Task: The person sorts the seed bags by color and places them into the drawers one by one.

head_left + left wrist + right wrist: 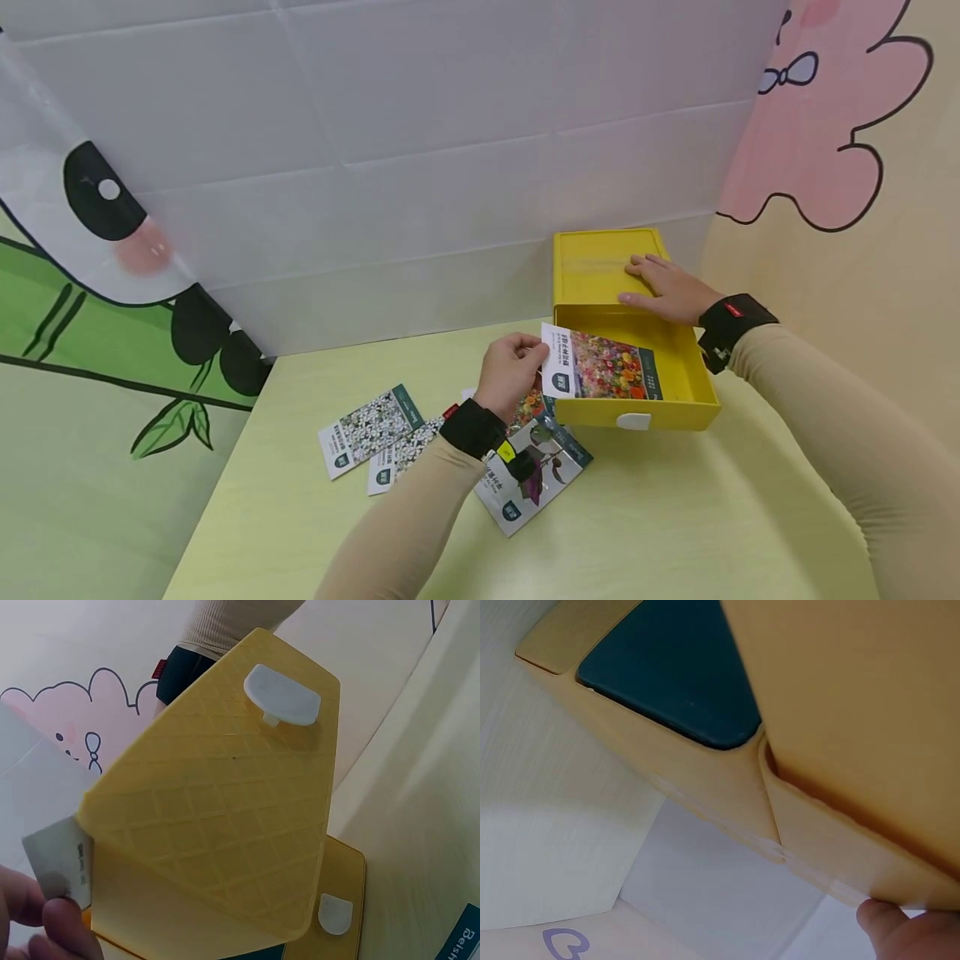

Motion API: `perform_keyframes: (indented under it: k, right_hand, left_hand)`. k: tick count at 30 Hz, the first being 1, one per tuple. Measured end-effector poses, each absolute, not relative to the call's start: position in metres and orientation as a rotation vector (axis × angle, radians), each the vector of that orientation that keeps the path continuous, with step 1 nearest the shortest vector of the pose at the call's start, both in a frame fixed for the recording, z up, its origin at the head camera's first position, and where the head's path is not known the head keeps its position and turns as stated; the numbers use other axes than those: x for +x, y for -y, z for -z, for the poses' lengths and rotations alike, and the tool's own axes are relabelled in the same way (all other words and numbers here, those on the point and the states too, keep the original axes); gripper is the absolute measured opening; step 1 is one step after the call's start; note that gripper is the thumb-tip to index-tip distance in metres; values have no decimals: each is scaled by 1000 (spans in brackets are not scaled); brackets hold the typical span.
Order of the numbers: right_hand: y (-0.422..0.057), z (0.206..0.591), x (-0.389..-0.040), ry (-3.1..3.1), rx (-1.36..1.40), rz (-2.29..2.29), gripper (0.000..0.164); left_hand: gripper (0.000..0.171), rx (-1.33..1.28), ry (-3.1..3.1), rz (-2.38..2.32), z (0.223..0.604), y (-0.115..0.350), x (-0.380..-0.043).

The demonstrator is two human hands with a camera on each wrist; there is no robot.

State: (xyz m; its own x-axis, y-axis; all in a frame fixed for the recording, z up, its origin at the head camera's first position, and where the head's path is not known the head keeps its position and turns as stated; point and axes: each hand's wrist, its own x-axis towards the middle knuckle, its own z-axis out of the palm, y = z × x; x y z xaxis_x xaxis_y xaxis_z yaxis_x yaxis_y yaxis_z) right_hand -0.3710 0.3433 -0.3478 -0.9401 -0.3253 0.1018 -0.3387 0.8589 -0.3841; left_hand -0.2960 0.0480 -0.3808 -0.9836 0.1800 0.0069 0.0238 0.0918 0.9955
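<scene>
My left hand (506,375) pinches the white end of a flower-printed paper packet (609,368) between thumb and fingers. The packet, with a bright mixed-flower photo, overlaps the front of an open yellow box (693,379). In the left wrist view, its pale corner (64,859) shows beside thumb and fingers. Over the box's raised lid (592,271) my right hand (671,292) lies with fingers spread. The right wrist view shows only a bit of that hand (911,930) at the yellow edge. A white latch (633,422) sits on the box's front.
Left of the box lie several packets: a white-flower one (371,429), a second white-flower one (401,454) partly under my left wrist, one with a purple plant (551,483) and a colourful one (528,407) partly hidden. A pale printed curtain (420,208) hangs behind the table.
</scene>
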Motion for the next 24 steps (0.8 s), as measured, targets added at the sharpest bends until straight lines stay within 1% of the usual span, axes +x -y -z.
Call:
perform_keyframes:
  k: [13,24]
  right_hand:
    - [-342,347,-370,3005,534,-643,81]
    - [-341,348,-370,2996,538,-636,80]
  left_hand:
    - [17,213,-2340,-1959,388,-59,-296]
    - [17,169,-2436,-1892,385,-61,-293]
